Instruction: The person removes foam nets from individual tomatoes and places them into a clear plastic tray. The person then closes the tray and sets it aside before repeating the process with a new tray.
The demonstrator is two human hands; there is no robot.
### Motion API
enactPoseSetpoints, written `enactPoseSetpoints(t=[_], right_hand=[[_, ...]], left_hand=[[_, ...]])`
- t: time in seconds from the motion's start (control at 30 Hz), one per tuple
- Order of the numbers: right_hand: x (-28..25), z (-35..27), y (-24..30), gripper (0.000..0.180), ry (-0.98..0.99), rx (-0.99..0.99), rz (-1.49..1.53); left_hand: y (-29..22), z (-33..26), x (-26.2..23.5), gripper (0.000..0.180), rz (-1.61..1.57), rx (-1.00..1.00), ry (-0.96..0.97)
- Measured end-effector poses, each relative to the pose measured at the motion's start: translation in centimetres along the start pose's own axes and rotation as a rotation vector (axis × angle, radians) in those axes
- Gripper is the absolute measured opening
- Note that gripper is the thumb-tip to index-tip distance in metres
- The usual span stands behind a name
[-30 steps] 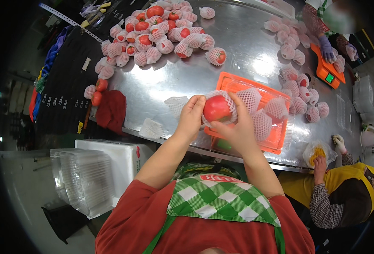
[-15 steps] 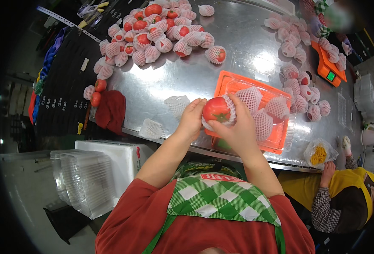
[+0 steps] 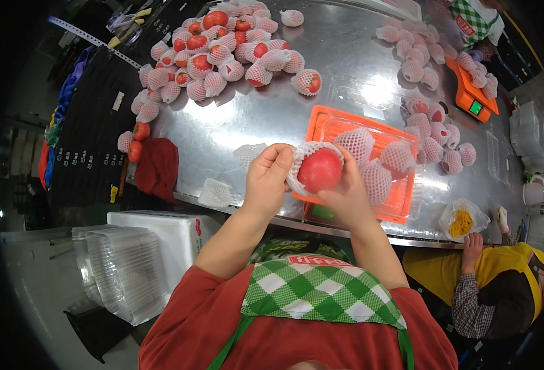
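Note:
A red tomato (image 3: 320,171), partly inside a white foam net sleeve (image 3: 299,163), is held between my hands above the steel table's front edge. My left hand (image 3: 268,180) pinches the sleeve's rim at the left with thumb and fingers. Around the tomato's right side curl the fingers of my right hand (image 3: 347,196), its thumb below the fruit. Just beyond, a clear plastic tray (image 3: 332,125) rests on an orange scale (image 3: 314,126) and holds several foam-netted fruits (image 3: 378,183). Two loose foam nets, one flattened (image 3: 216,193) and one farther back (image 3: 247,153), lie left of my hands.
Netted tomatoes (image 3: 213,61) are heaped at the far left, more (image 3: 432,126) at the right. A second orange scale (image 3: 469,92) stands far right. A dark red cloth (image 3: 156,168) hangs at the left edge. Beside a bag of yellow bands (image 3: 462,222) rests a co-worker's hand (image 3: 473,248).
The tomato has turned, its green stem now out of sight and its smooth red side showing. My left hand has shifted slightly left and down, onto the foam sleeve's rim.

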State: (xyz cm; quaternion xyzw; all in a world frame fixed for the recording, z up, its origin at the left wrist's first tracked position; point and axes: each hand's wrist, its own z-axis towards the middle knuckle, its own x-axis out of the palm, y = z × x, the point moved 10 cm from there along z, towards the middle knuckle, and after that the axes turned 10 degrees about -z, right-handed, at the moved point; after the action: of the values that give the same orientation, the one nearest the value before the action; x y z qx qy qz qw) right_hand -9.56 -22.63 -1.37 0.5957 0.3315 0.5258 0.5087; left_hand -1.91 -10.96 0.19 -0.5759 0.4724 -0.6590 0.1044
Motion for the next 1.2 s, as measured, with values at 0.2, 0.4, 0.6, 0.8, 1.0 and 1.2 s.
enactPoseSetpoints(t=[0.2, 0.4, 0.6, 0.8, 1.0, 1.2], right_hand=[[-0.1, -0.7, 0.0, 0.094, 0.08, 0.153, -0.071], [-1.2, -1.0, 0.2, 0.089, -0.026, 0.102, -0.052], [-1.5, -1.0, 0.8, 0.086, -0.037, 0.033, -0.105], [-0.6, -1.6, 0.4, 0.087, -0.042, 0.008, -0.169], [-1.4, -2.0, -0.2, 0.089, -0.113, 0.013, -0.148], [-1.9, -2.3, 0.1, 0.086, -0.139, 0.027, -0.204]], left_hand=[[0.1, -0.2, 0.5, 0.02, 0.049, -0.007, 0.056], [-2.5, -1.6, 5.3, 0.041, 0.971, 0.356, 0.328], [2.2, -0.5, 3.0, 0.042, 0.239, -0.067, 0.288], [3.7, 0.8, 0.2, 0.031, 0.174, -0.111, 0.153], [1.4, -0.4, 3.1, 0.025, 0.42, 0.104, 0.31], [3.0, 1.2, 0.2, 0.019, 0.327, -0.016, 0.171]])
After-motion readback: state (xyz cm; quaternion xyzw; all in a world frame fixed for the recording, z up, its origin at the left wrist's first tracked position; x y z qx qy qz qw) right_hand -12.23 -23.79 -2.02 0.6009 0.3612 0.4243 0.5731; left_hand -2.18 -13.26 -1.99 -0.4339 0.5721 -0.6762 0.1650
